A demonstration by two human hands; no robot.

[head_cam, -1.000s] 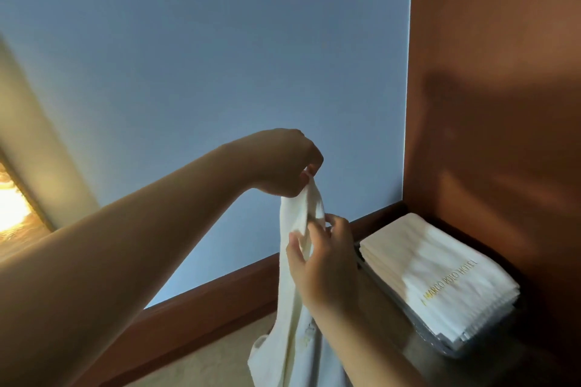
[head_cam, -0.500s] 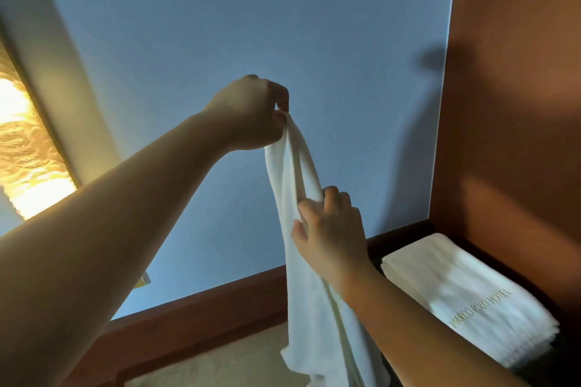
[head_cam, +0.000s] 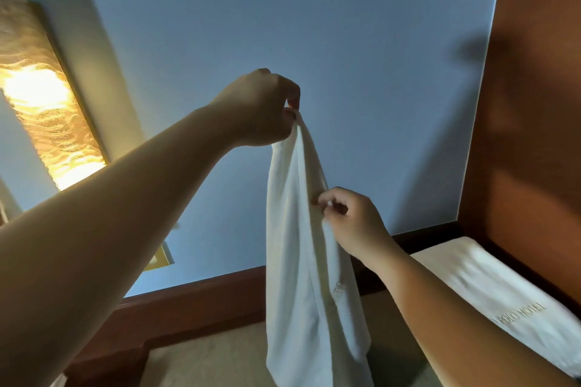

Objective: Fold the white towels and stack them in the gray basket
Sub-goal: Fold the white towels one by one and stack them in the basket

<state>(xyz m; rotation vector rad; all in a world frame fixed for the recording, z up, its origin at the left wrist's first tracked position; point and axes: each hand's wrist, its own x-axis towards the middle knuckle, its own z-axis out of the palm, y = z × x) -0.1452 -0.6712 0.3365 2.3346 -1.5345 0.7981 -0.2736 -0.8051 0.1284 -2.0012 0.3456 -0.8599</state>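
Pinching the top corner of a white towel point(head_cam: 301, 261), the left hand point(head_cam: 261, 110) holds it high against the blue wall point(head_cam: 361, 56), and the cloth hangs straight down in long loose folds. Lower on the towel's right edge, the right hand point(head_cam: 352, 223) nips the fabric between thumb and curled fingers. Off to the right, a stack of folded towels point(head_cam: 503, 295) with gold lettering lies beside the brown wooden panel point(head_cam: 534, 135); what it lies in cannot be told. A lit wall lamp point(head_cam: 44, 116) glows at the left, above the wooden baseboard point(head_cam: 195, 298).
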